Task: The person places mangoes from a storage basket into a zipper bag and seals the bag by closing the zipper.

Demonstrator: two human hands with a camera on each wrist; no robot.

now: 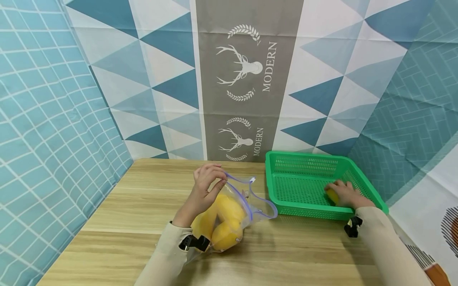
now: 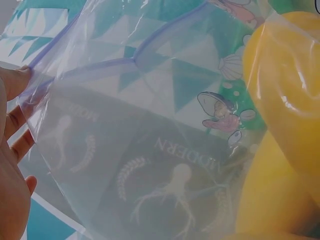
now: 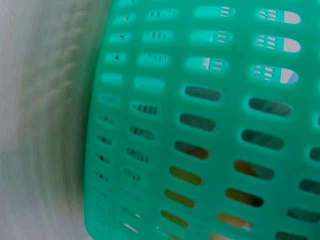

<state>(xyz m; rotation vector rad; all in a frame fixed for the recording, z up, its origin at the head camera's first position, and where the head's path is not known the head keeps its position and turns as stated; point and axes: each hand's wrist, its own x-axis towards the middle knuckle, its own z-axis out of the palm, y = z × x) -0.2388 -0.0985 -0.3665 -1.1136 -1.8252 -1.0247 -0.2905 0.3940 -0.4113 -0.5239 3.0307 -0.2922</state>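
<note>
My left hand pinches the upper edge of a clear zip bag with a purple-blue seal. Inside the bag lie several yellow mangoes. In the left wrist view, thumb and fingers of the left hand hold the edge of the bag, mangoes showing through the plastic at right. My right hand reaches into a green plastic basket and grips a yellow mango, partly covered by the fingers. From the right wrist, the slotted basket wall hides that hand.
Bag and basket stand on a wood-grain table. A patterned cloth hangs behind it, and a blue tiled sheet borders the left. The basket's front wall rises between the bag and the right hand's mango.
</note>
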